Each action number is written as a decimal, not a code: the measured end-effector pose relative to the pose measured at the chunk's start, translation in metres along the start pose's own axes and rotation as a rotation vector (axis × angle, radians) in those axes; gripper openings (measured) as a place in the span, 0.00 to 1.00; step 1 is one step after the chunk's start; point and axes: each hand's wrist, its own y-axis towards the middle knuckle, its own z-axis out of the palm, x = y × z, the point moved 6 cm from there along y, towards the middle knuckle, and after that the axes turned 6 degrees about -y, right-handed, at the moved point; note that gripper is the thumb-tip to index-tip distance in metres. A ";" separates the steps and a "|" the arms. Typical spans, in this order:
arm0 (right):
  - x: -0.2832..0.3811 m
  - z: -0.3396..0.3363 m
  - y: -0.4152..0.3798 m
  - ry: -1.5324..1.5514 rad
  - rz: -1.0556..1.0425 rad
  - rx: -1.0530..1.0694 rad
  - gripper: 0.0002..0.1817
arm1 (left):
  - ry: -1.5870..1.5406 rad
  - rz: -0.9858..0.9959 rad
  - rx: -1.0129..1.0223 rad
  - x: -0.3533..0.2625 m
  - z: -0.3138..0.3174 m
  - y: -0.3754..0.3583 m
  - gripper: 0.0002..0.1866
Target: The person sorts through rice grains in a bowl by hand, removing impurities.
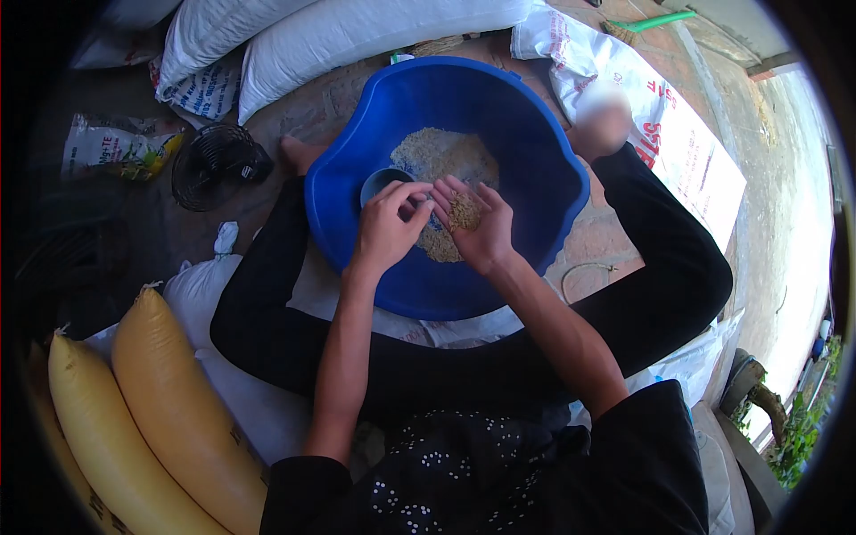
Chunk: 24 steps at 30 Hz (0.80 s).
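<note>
A large blue basin [535, 143] stands between my legs, with pale grain-like material [441, 153] spread over its bottom. Above it, my right hand [481, 232] is palm up, fingers stretched out, with a small heap of the grains [465, 212] lying on it. My left hand [389, 218] is beside it, fingers curled and thumb near the fingertips; whether anything is pinched there is too small to tell. Partly behind my left hand, a small round blue-grey bowl [374, 185] rests in the basin.
White sacks [357, 45] lie behind the basin, yellow sacks [183, 392] at lower left. A black wire-guarded object [218, 167] and a printed plastic bag [120, 147] are at left. A printed white sheet [691, 160] and a green-handled brush [655, 22] lie at right.
</note>
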 end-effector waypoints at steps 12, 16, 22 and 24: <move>-0.001 -0.004 -0.003 -0.064 -0.003 -0.037 0.28 | 0.071 0.139 0.045 -0.007 0.033 -0.004 0.10; -0.001 -0.007 -0.001 -0.053 0.004 -0.024 0.28 | 0.037 0.082 0.033 -0.002 0.035 -0.004 0.09; -0.003 -0.006 0.001 -0.050 0.005 -0.011 0.28 | -0.254 -0.059 -0.004 0.022 0.035 -0.002 0.09; -0.004 -0.005 0.002 -0.028 0.008 0.017 0.28 | -0.583 -0.306 0.039 0.036 0.038 -0.004 0.11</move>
